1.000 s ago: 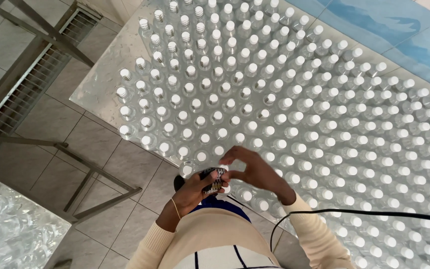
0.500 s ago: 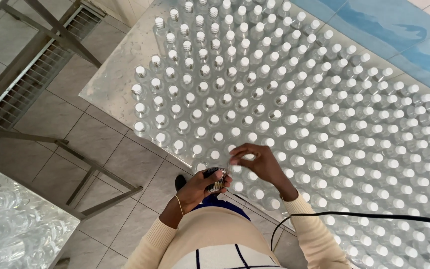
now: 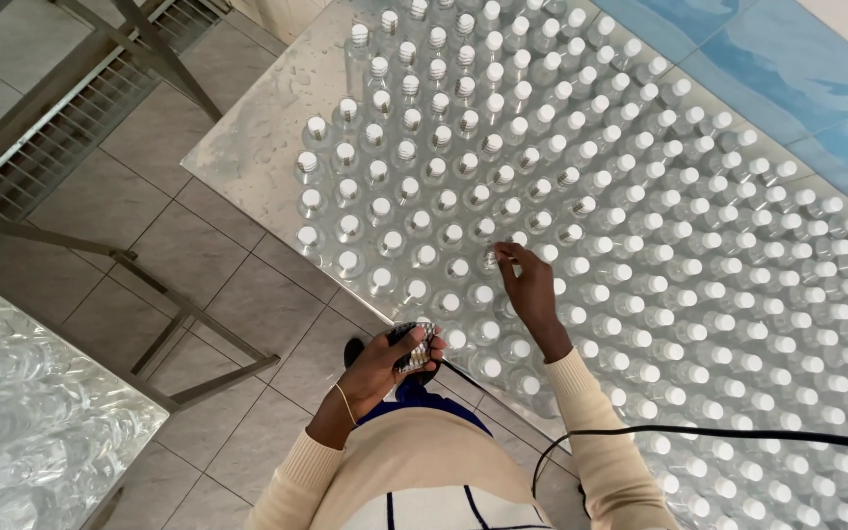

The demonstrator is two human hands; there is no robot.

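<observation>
The right hand (image 3: 532, 294) reaches out over the steel counter (image 3: 257, 128), fingertips pinched on the cap of one small clear bottle (image 3: 493, 258) standing among the rows of capped bottles (image 3: 581, 177) that cover it. The left hand (image 3: 385, 368) stays near the body at the counter's edge, curled around a handful of small caps (image 3: 414, 348). A black cable (image 3: 699, 432) crosses the right sleeve.

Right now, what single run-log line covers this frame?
left hand: holds handful of small caps | right hand: fingertips on top of one clear bottle | steel table: packed with bottles
</observation>
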